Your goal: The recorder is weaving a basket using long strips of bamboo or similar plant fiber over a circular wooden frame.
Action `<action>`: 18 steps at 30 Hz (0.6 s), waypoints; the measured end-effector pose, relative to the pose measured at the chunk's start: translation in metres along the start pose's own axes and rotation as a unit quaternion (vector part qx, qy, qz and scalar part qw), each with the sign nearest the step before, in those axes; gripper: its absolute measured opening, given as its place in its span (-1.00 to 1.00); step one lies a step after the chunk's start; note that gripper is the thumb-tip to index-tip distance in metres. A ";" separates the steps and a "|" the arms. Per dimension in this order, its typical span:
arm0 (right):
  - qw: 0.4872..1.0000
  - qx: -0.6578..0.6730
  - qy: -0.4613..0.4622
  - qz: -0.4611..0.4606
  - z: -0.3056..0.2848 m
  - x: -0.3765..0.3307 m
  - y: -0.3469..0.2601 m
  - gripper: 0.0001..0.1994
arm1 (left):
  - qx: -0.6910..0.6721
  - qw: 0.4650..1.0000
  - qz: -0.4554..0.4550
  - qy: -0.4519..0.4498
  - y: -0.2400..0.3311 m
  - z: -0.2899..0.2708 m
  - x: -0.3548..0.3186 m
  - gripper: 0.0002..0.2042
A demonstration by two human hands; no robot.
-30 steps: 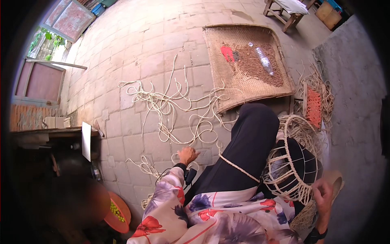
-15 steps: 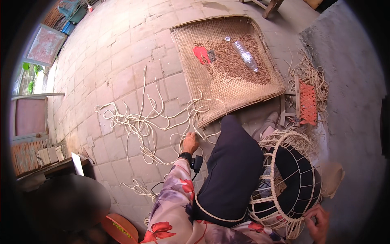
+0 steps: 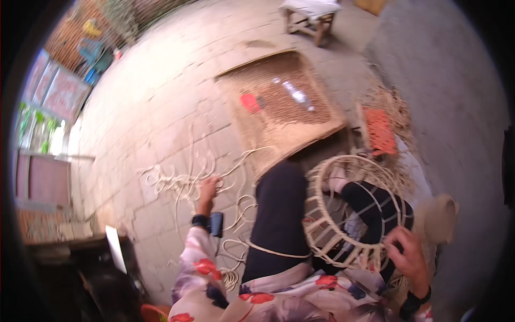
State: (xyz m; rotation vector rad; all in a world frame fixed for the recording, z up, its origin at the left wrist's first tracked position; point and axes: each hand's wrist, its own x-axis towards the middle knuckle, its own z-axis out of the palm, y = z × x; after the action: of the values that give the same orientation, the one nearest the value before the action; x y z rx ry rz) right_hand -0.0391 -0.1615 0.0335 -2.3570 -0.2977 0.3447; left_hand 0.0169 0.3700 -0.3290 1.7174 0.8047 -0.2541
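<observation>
The left arm stretches forward and down, sleeve of flowered cloth bunched near the elbow, a dark band round the wrist. The left hand is out at full reach, back of the hand up, fingers curled inward in a loose grip. The right arm stays tucked close at the lower right, bent at the elbow, dark band on that wrist too. The right hand is clenched, knuckles up, fingers wrapped tight, thumb hidden.

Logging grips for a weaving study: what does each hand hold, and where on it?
The right hand grips the lower rim of the round cane frame. The left hand is on the loose cane strands on the paving; the grip itself is blurred.
</observation>
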 end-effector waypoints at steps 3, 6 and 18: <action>0.997 -0.020 0.003 -0.076 -0.001 -0.001 0.014 -0.93 | 0.037 0.992 0.031 0.119 0.048 -0.052 0.026 -0.73; 0.984 -0.009 0.031 -0.174 0.007 0.001 0.031 -0.91 | 0.018 0.927 0.219 0.303 0.131 -0.133 0.065 -0.80; 0.973 -0.001 0.133 -0.187 0.046 -0.014 0.065 -0.83 | 0.083 0.740 0.579 -0.332 0.466 0.310 -0.331 -0.72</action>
State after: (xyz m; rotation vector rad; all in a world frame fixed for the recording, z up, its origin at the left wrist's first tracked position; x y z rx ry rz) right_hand -0.0596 -0.1834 -0.0418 -2.2540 -0.5987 -0.1513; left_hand 0.1390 -0.0867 0.1171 1.7891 -0.8806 -0.0439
